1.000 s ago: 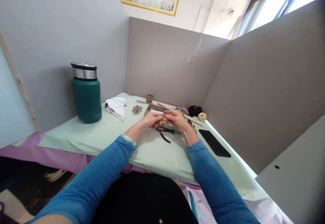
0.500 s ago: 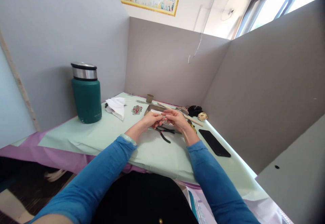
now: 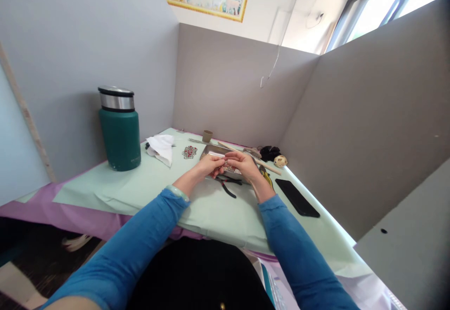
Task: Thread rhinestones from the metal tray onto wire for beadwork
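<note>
My left hand [image 3: 210, 165] and my right hand [image 3: 243, 163] meet over a shallow metal tray [image 3: 210, 149] that holds small bits. Both hands are closed in a pinch, fingertips almost touching. Whatever they grip is too small to make out. Below them, pliers with black and red handles [image 3: 229, 191] lie on the table, their jaws partly behind my fingers. Yellow-handled pliers [image 3: 266, 177] rest beside my right wrist. Left of the tray sits a small pile of red and silver pieces [image 3: 189, 152].
On the left stands a green bottle [image 3: 120, 139] near a crumpled white cloth [image 3: 161, 148]. Behind the tray are a small brown cup [image 3: 207, 136] and a wooden stick [image 3: 269, 166]. A black phone [image 3: 297, 198] lies at right, near a patterned ball [image 3: 280, 161]. Grey partitions [image 3: 239, 80] enclose the table.
My right hand has shifted very slightly, and its fingers have turned a little at the pinch. The left hand is almost unmoved. Objects on the table stay where they were.
</note>
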Demonstrator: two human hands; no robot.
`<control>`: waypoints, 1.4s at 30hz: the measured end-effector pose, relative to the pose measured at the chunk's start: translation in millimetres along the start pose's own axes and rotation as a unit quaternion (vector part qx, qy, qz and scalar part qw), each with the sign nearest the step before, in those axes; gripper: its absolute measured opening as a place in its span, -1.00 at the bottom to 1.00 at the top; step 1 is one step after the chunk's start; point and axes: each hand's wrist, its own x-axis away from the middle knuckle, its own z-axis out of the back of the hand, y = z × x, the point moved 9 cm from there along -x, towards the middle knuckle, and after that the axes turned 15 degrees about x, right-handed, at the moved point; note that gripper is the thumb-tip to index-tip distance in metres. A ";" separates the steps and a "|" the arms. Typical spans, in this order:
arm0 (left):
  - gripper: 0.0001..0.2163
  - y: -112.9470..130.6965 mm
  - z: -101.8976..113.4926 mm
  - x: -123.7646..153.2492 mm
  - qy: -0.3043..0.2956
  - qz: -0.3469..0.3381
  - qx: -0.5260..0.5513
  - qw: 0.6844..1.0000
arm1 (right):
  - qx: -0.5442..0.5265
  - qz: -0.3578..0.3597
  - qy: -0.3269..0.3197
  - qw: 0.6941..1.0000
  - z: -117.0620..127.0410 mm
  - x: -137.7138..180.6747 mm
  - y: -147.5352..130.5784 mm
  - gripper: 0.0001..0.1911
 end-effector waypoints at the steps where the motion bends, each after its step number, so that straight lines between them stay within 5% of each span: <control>1: -0.82 -0.8 0.0 -0.4 -0.002 0.002 0.010 1.000 | 0.002 -0.001 0.005 1.000 0.8 0.1 -0.4 -0.70; 19: -0.89 -1.0 -2.7 -1.6 -0.016 0.009 0.092 0.996 | 0.065 -0.021 0.108 0.992 21.2 -3.2 11.1 -0.71; 25: -0.91 0.3 -0.1 -2.3 -0.008 0.000 0.131 0.991 | 0.293 0.031 0.061 0.954 10.5 -7.7 16.8 -0.71; 30: -0.85 0.9 2.2 -4.1 -0.007 -0.011 0.148 0.989 | 0.311 0.084 0.111 0.940 15.8 -2.7 -6.0 -0.73; 35: -0.90 -1.3 6.0 -6.5 -0.002 -0.013 0.155 0.988 | 0.299 0.065 0.054 0.950 1.2 4.5 -15.0 -0.64; 42: -0.83 2.4 8.1 -7.0 0.001 -0.039 0.124 0.992 | 0.343 0.112 0.055 0.931 -10.7 10.9 -27.9 -0.73</control>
